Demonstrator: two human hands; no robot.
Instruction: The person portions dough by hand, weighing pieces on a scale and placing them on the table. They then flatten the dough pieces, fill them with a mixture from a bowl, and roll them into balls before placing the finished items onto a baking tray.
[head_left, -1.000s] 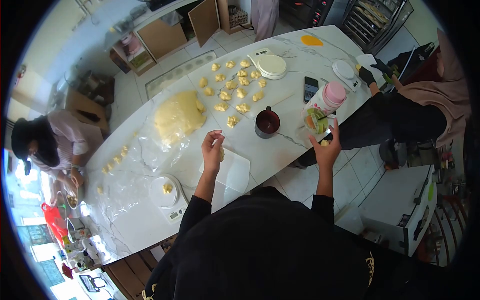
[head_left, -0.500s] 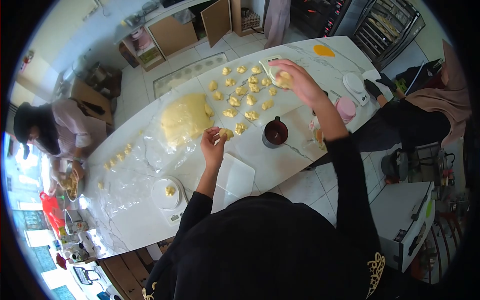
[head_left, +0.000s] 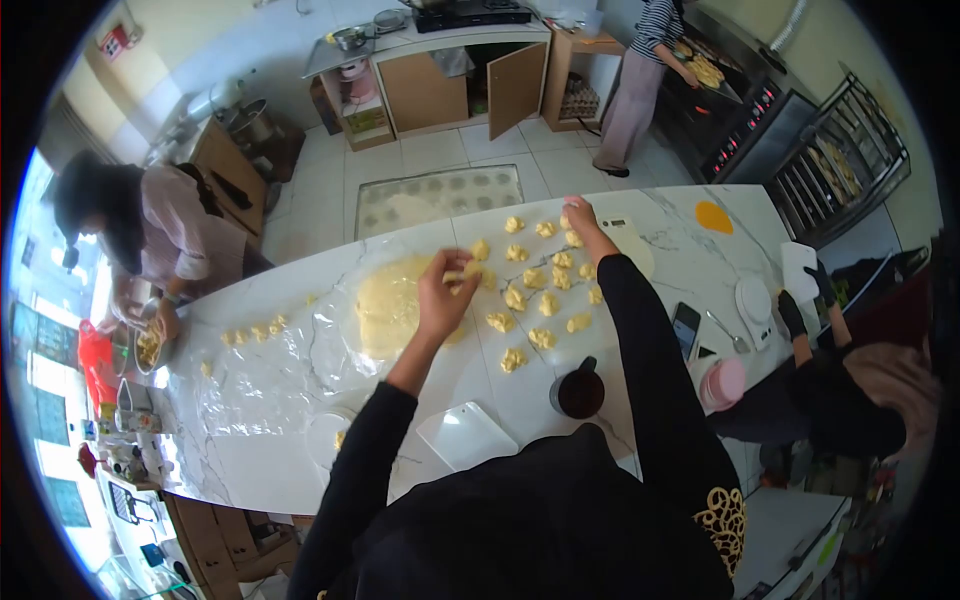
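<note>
Beside the large yellow dough slab (head_left: 385, 310), under clear plastic, my left hand (head_left: 443, 295) is pinched on a small dough piece (head_left: 474, 270). My right hand (head_left: 583, 218) reaches to the far edge of the marble table (head_left: 270, 465), its fingers closed at a dough lump (head_left: 566, 223), near a scale (head_left: 628, 240). Whether the fingers grip that lump is hard to see. Several rough dough lumps (head_left: 515, 297) lie in loose rows between and below my hands.
A dark mug (head_left: 578, 390), white scraper board (head_left: 467, 436), phone (head_left: 685, 328), pink container (head_left: 722, 382) and second scale (head_left: 754, 300) lie nearer. One person (head_left: 175, 215) works at left, another in black gloves (head_left: 792, 315) at right, a third (head_left: 640, 85) by the oven.
The view has tilted up and shifted. My right hand has gone from above the scale down to the far lumps. My left hand has moved forward beside the slab.
</note>
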